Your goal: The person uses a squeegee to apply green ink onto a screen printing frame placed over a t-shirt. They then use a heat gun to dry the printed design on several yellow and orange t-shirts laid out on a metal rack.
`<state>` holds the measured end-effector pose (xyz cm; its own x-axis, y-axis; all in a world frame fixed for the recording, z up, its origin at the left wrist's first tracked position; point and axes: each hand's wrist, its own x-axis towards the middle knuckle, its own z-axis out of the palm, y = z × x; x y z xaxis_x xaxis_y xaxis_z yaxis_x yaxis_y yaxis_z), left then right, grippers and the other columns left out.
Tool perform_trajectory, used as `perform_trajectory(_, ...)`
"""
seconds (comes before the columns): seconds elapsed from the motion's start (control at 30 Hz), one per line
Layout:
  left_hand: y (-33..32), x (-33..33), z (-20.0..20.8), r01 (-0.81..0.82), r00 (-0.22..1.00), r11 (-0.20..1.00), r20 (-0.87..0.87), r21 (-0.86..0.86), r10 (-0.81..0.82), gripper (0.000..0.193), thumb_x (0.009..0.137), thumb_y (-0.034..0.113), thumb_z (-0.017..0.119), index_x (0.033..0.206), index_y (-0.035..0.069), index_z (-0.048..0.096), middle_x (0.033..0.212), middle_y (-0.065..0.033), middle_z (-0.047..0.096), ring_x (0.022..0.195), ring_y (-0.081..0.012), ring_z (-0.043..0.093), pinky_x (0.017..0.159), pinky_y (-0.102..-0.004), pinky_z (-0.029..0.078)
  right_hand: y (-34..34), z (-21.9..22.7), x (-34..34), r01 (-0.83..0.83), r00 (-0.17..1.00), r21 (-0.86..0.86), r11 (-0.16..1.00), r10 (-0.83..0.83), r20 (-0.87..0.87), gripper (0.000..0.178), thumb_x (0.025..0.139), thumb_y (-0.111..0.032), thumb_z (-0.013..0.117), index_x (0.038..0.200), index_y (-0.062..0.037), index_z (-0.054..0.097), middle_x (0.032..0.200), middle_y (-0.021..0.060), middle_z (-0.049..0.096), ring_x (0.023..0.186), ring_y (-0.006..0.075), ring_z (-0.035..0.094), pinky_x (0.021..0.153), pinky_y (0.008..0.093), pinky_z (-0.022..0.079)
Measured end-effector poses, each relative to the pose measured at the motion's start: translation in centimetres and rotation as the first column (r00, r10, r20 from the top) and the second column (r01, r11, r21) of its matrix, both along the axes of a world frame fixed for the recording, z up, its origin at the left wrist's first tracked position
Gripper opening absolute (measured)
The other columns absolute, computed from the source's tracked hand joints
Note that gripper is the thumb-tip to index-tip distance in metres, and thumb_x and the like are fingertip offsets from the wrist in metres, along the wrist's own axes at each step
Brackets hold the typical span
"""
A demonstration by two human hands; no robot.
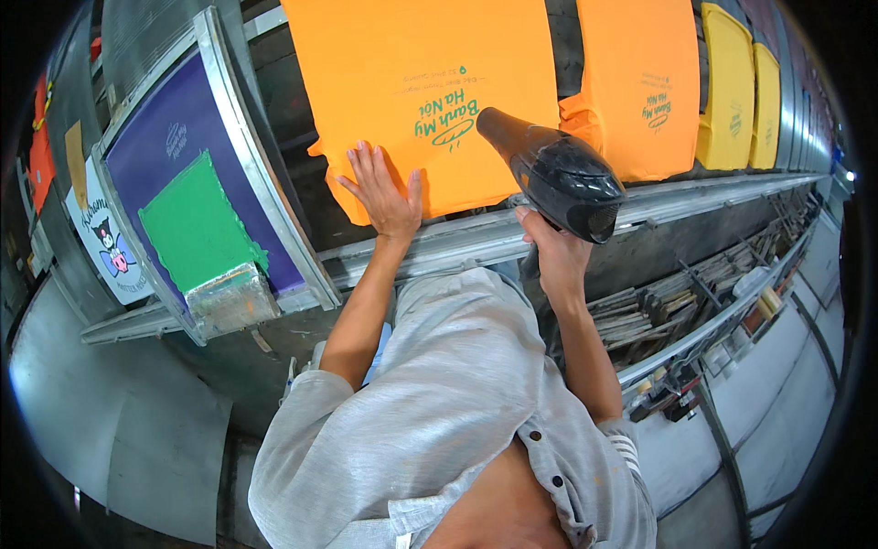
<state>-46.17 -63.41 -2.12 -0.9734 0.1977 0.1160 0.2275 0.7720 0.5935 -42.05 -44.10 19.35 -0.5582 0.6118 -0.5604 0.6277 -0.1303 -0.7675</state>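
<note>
An orange shirt (366,64) is stretched flat over a board in front of me, with a green print (450,114) near its lower middle. My left hand (389,203) lies on the near edge of the fabric, fingers stretched out and holding nothing. In my right hand (556,254) is a black hair dryer (562,169), gripped by its handle. Its nozzle points up and left, close to the right end of the print. The fingers around the handle are partly hidden.
To my left stands a metal-framed printing screen (146,137) with green ink (197,220) and a squeegee (229,297) on it. Another orange shirt (640,73) and yellow shirts (729,82) line the right. A metal rail (485,233) runs along the near edge. Wooden-looking sticks (631,320) lie below.
</note>
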Motion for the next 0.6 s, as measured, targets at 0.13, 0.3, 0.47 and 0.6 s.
perform_trajectory(0.13, -0.1, 0.1, 0.0, 0.014, 1.0, 1.0, 0.017, 0.016, -0.015, 0.079, 0.095, 0.037, 0.065, 0.152, -0.006, 0.033, 0.165, -0.0256, 0.024, 0.156, -0.0437, 0.013, 0.12, -0.0658, -0.005, -0.5, -1.2, 0.2, -0.041, 0.998, -0.01, 0.999, 0.041, -0.038, 0.02, 0.08, -0.002, 0.078, 0.099, -0.0007, 0.071, 0.087, 0.0024, 0.068, 0.073, 0.0102, 0.06, 0.06, 0.0265, 0.049)
perform_trajectory(0.3, -0.8, 0.0, 0.4, 0.011, 0.998, 0.99, 0.061, 0.14, -0.019, 0.076, 0.096, 0.035, 0.063, 0.153, -0.004, 0.032, 0.166, -0.0248, 0.022, 0.156, -0.0426, 0.01, 0.121, -0.065, -0.005, -0.9, -3.0, 0.1, -0.124, 0.99, -0.03, 0.992, 0.122, -0.075, 0.02, 0.081, -0.003, 0.078, 0.098, -0.0005, 0.07, 0.086, 0.0028, 0.068, 0.072, 0.0107, 0.061, 0.06, 0.0265, 0.049)
perform_trajectory(0.47, -2.5, -0.5, 1.3, -0.013, 1.0, 0.986, 0.006, 0.166, 0.012, 0.068, 0.1, 0.035, 0.058, 0.153, 0.0, 0.035, 0.166, -0.0226, 0.024, 0.157, -0.041, 0.01, 0.121, -0.0637, -0.003, -1.2, -3.1, -0.8, -0.137, 0.986, -0.004, 0.991, 0.136, -0.092, 0.019, 0.081, -0.007, 0.078, 0.098, -0.0002, 0.071, 0.084, 0.0029, 0.068, 0.07, 0.0109, 0.061, 0.059, 0.0261, 0.049)
perform_trajectory(0.6, -3.1, -1.7, 3.1, -0.063, 0.998, 0.977, -0.006, 0.204, 0.066, 0.064, 0.102, 0.036, 0.054, 0.153, 0.001, 0.037, 0.166, -0.0204, 0.026, 0.157, -0.0397, 0.011, 0.122, -0.0628, -0.003, -1.2, -3.2, -1.6, -0.231, 0.969, 0.071, 0.97, 0.236, -0.077, 0.018, 0.081, -0.008, 0.077, 0.096, -0.0005, 0.07, 0.083, 0.0025, 0.067, 0.069, 0.0109, 0.06, 0.06, 0.0269, 0.049)
